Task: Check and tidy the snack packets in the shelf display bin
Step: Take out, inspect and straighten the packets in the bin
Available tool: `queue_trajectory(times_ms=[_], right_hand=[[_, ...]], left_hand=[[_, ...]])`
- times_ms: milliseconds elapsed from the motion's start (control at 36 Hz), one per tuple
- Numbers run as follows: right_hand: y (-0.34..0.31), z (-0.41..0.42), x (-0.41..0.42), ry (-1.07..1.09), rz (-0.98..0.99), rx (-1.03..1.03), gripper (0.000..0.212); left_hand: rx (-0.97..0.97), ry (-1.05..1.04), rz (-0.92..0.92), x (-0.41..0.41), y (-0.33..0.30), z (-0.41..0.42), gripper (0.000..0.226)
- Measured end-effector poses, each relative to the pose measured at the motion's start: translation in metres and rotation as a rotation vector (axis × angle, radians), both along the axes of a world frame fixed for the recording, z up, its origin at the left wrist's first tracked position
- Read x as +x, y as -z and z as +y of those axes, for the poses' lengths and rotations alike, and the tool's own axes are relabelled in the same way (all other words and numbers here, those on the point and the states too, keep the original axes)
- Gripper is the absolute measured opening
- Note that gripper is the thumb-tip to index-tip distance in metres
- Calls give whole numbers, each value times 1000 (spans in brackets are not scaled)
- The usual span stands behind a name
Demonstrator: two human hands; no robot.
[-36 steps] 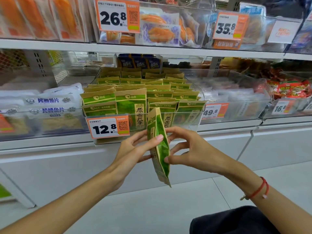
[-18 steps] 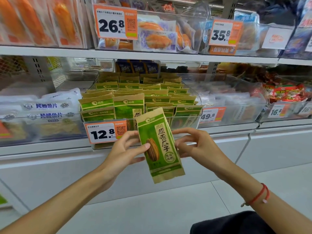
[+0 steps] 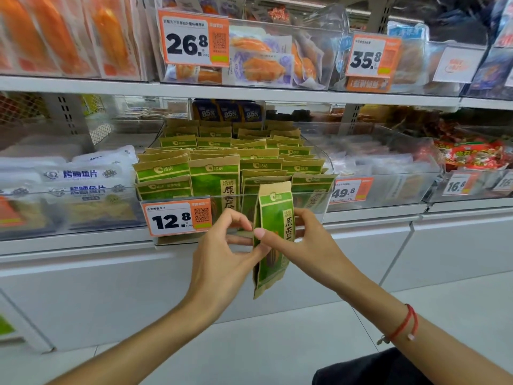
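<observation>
Before the packet-filled bin point(image 3: 319, 201), both hands point(image 3: 222, 262) seemingly pinch one packet point(image 3: 273, 240).

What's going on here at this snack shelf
A person is holding one green sunflower seed packet upright in front of the clear display bin, outside it. The left hand pinches its left edge and the right hand grips its right side. The bin, tagged 12.8, is packed with rows of matching packets standing upright.
</observation>
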State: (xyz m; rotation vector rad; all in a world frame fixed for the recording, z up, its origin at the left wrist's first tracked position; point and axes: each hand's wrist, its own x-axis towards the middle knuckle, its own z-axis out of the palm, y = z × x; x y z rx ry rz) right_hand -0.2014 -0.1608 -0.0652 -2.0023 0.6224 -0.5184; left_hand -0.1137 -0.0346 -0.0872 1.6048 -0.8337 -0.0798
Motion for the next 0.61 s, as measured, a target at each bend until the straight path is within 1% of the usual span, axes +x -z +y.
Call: queue_trajectory(times_ms=[56, 111, 167, 194, 222, 278, 306, 333, 389, 472, 556, 611], right_hand=[[-1, 0, 0, 3, 24, -11, 64], [-2, -3, 1, -23, 47, 23, 62], [-3, -7, 0, -84, 54, 108, 54], [-3, -8, 0, -116, 51, 153, 50], [-4, -10, -1, -143, 45, 199, 50], [-4, -13, -2, -159, 35, 287, 67], [-3, -14, -2, -155, 35, 327, 75], [-2, -15, -3, -155, 33, 362, 79], [-2, -14, -3, -164, 26, 409, 79], [-3, -12, -2, -196, 18, 415, 76], [-3, -11, -2, -224, 24, 372, 69], [-2, -10, -2, -221, 31, 308, 61]], left_hand=[[1, 18, 3, -1, 0, -1, 32], [-3, 52, 38, -2, -1, -1, 33], [-15, 107, 123, -1, -4, -1, 37], [-16, 139, 176, 1, -4, -1, 43], [-6, 168, 225, 2, -5, -1, 51], [64, 219, 301, 7, -5, -1, 69], [116, 243, 333, 10, -4, -1, 74], [167, 267, 369, 13, -4, -1, 79], [234, 302, 450, 17, -2, -1, 86], [248, 341, 521, 23, -1, -1, 86], [239, 345, 533, 25, -2, 0, 82], [239, 318, 524, 26, -2, 1, 81]])
